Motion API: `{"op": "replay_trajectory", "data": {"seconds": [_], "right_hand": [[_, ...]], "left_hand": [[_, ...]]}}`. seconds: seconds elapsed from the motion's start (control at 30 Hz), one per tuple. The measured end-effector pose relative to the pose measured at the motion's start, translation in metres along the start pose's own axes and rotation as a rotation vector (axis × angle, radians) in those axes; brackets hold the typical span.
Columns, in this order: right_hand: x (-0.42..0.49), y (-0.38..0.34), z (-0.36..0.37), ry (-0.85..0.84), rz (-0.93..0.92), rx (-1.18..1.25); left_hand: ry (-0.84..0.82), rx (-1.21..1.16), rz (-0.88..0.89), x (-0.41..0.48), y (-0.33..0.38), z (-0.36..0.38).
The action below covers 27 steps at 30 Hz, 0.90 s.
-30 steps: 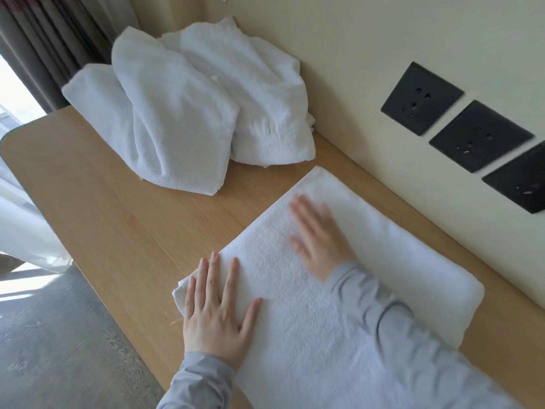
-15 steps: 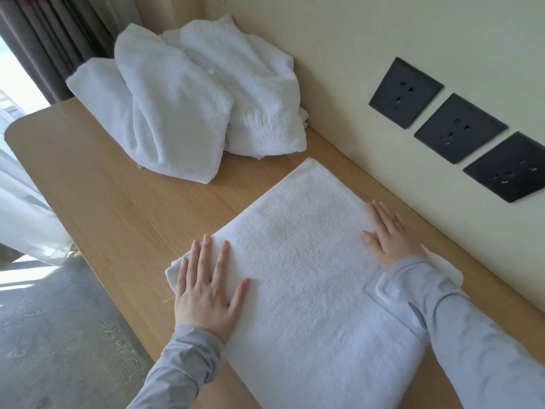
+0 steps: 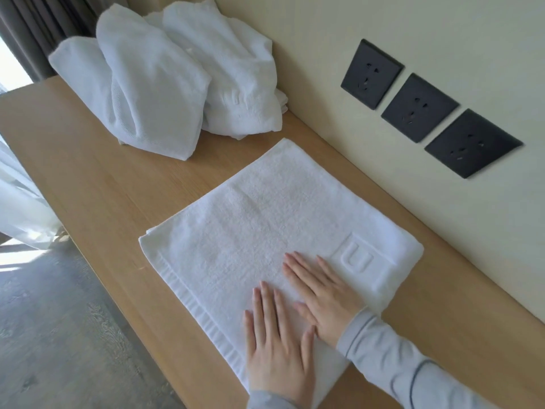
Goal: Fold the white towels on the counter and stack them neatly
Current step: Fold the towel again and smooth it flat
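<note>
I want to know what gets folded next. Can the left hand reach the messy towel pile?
Probably yes: the left hand lies flat on the folded towel, holding nothing, with only bare counter before the pile.

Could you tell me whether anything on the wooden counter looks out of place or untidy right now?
Only the heap of crumpled white towels at the far end of the light wooden counter: unfolded, loosely piled. The flat folded white towel under the left hand and right hand lies smooth; nothing looks spilled or damaged.

The folded towel [image 3: 265, 219] is nubby white terry cloth (an embossed "U" patch [image 3: 358, 259]) on a smooth, matt light-wood counter [image 3: 97, 184] beside matt black sockets [image 3: 418, 107].
</note>
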State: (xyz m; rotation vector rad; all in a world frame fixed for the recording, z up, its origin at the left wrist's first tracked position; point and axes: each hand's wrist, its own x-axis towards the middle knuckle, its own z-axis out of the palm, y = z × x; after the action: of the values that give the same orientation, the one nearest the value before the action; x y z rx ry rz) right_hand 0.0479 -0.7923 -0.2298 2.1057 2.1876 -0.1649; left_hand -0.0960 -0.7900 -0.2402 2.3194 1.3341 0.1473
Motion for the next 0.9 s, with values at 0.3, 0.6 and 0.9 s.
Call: {"op": "replay_trajectory", "data": {"seconds": [0.3, 0.6, 0.9], "right_hand": [[-0.041, 0.132, 0.005, -0.102, 0.365, -0.048], [-0.004, 0.165, -0.006, -0.019, 0.828, 0.539], [0.095, 0.159, -0.024, -0.021, 0.914, 0.836]], "left_hand": [[0.048, 0.059, -0.013, -0.004, -0.002, 0.015], [0.252, -0.408, -0.004, 0.007, -0.016, -0.017], [0.335, -1.093, -1.08, 0.054, -0.079, -0.066]]}}
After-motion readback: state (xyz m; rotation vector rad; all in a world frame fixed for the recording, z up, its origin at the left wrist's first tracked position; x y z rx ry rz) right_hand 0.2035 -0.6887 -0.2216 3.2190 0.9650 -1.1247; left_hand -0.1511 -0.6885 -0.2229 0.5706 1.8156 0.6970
